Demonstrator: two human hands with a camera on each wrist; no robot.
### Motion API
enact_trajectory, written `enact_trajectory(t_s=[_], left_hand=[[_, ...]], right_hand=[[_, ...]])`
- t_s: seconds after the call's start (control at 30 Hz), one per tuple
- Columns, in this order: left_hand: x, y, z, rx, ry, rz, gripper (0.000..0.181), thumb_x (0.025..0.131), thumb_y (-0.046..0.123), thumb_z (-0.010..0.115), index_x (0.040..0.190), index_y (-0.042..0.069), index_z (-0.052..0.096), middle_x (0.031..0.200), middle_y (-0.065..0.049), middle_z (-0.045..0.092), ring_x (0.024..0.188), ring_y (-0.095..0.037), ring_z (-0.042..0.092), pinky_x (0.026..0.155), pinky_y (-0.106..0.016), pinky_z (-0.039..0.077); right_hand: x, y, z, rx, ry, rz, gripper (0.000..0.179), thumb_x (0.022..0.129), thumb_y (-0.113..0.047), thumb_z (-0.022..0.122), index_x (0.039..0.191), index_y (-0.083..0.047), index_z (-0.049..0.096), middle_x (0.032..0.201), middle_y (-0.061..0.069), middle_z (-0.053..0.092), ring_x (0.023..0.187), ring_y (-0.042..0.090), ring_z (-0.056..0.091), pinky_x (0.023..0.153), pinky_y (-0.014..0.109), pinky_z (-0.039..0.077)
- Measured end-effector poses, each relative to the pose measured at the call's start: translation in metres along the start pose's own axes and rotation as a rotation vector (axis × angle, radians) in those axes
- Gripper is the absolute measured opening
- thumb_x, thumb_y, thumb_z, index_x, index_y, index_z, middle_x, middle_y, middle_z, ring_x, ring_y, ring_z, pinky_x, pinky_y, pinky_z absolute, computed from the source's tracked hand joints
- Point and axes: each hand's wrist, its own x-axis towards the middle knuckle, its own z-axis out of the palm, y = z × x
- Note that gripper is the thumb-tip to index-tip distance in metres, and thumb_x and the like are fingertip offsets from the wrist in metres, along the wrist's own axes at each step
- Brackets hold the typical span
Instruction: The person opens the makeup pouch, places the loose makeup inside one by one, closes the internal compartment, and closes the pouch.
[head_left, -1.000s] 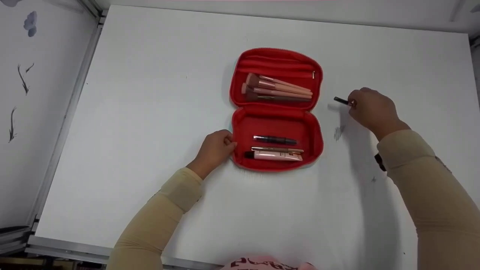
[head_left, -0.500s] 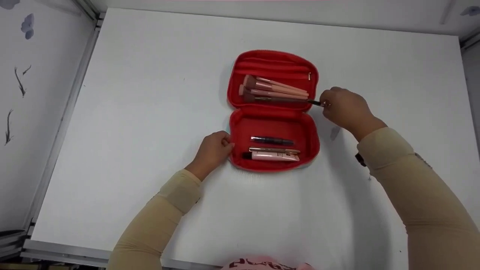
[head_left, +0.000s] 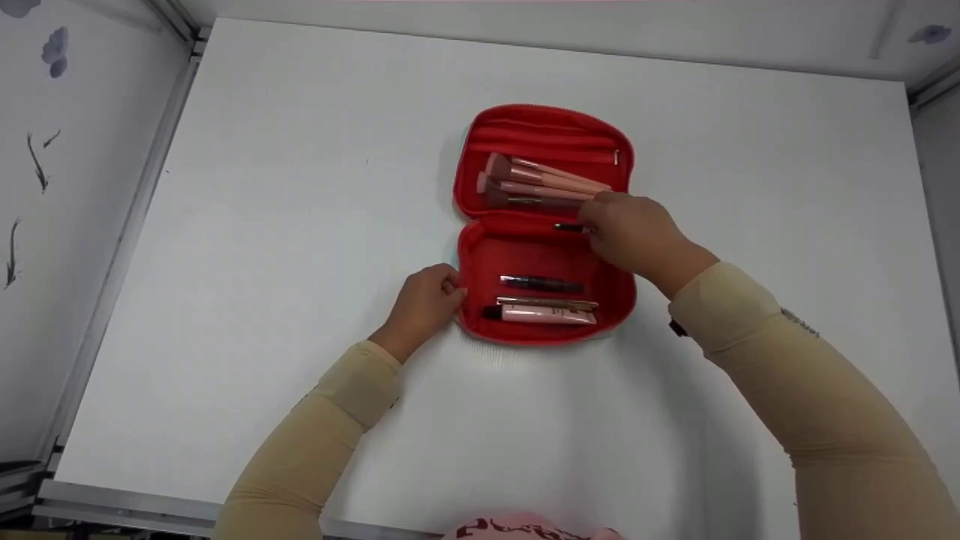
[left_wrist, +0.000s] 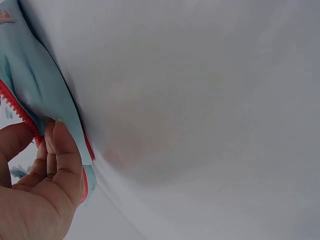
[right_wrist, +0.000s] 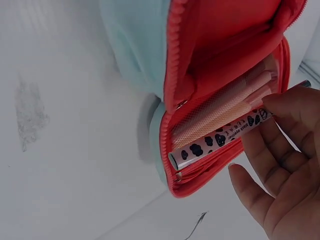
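A makeup bag (head_left: 517,251), red inside and pale blue outside, lies unzipped and spread flat on the white table. My right hand (head_left: 637,234) pinches an eyeliner pen (right_wrist: 215,140) between thumb and fingers above the bag's fold. The pen is pink with black spots and a dark tip end. At the left of the near compartment, my left hand (head_left: 426,304) pinches the bag's zipper edge (left_wrist: 20,110). Several makeup brushes (head_left: 555,178) sit in the far half, their handle ends partly behind my right hand. A dark pen (head_left: 541,284), a slim stick (head_left: 517,301) and a pink tube (head_left: 544,314) lie in the near half.
The white table (head_left: 300,187) stretches around the bag on all sides. A wall panel with printed flowers (head_left: 56,49) rises at the left, and another wall stands behind the table. A metal rail (head_left: 135,506) runs along the table's near edge.
My right hand has brought the eyeliner pen leftward from the table's right side to above the bag. My left hand stays at the bag's left edge.
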Motion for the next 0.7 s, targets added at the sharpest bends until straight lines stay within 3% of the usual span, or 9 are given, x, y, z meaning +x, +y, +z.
enact_trajectory(t_s=[0.37,0.57,0.7], left_hand=[[0.002,0.001,0.001,0.005,-0.01,-0.028,0.012,0.094,0.013,0.061,0.103,0.005,0.063,0.087,-0.007,0.06,0.081,-0.018,0.054,0.071,-0.027,0.049],[0.002,0.001,0.002,0.002,-0.011,-0.037,0.012,0.094,0.014,0.061,0.103,0.005,0.063,0.087,-0.006,0.06,0.082,-0.018,0.054,0.071,-0.027,0.049],[0.002,0.001,0.002,0.006,0.006,-0.008,0.011,0.093,0.012,0.062,0.1,0.004,0.063,0.084,-0.006,0.06,0.079,-0.017,0.054,0.07,-0.027,0.048]], right_hand=[[0.012,-0.023,0.013,-0.009,-0.023,-0.055,0.012,0.085,-0.012,0.07,0.097,-0.007,0.068,0.089,0.007,0.065,0.083,0.023,0.057,0.079,0.038,0.053],[0.014,-0.032,0.02,-0.009,-0.084,-0.069,0.014,0.086,-0.014,0.07,0.098,-0.009,0.067,0.088,0.005,0.064,0.081,0.022,0.056,0.079,0.036,0.052],[0.016,-0.035,0.024,-0.017,-0.108,-0.085,0.013,0.087,-0.014,0.069,0.098,-0.008,0.067,0.089,0.007,0.064,0.082,0.023,0.057,0.079,0.038,0.053]])
